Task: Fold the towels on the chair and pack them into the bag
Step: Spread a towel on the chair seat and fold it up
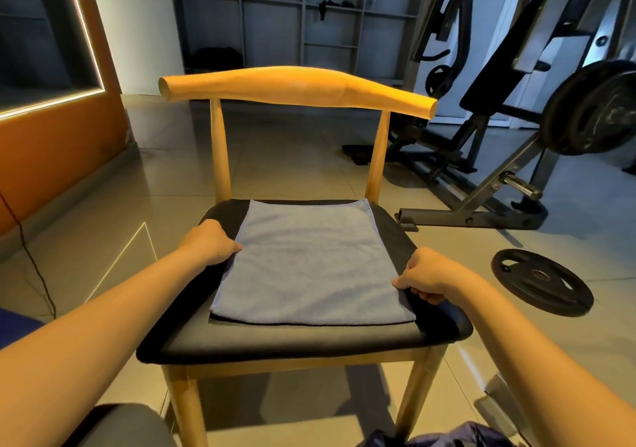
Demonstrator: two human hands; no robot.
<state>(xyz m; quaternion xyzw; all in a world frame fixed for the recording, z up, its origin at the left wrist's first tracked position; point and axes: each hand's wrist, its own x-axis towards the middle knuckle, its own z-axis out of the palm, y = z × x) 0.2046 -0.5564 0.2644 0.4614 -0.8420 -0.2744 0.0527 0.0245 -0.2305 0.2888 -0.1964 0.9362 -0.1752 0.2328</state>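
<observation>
A grey-blue towel [309, 264] lies flat on the black seat [296, 341] of a wooden chair, its long edges running front to back. My left hand [210, 241] pinches the towel's left edge about halfway along. My right hand [425, 279] pinches the right edge nearer the front, fingers curled under the cloth. A dark blue bag [444, 436] shows partly at the bottom edge, right of the chair's front leg.
The chair's curved wooden backrest [296, 85] rises behind the seat. A weight plate [542, 281] lies on the tiled floor to the right. A gym machine with loaded plates [592, 109] stands at back right. Grey shelving [303, 16] lines the far wall.
</observation>
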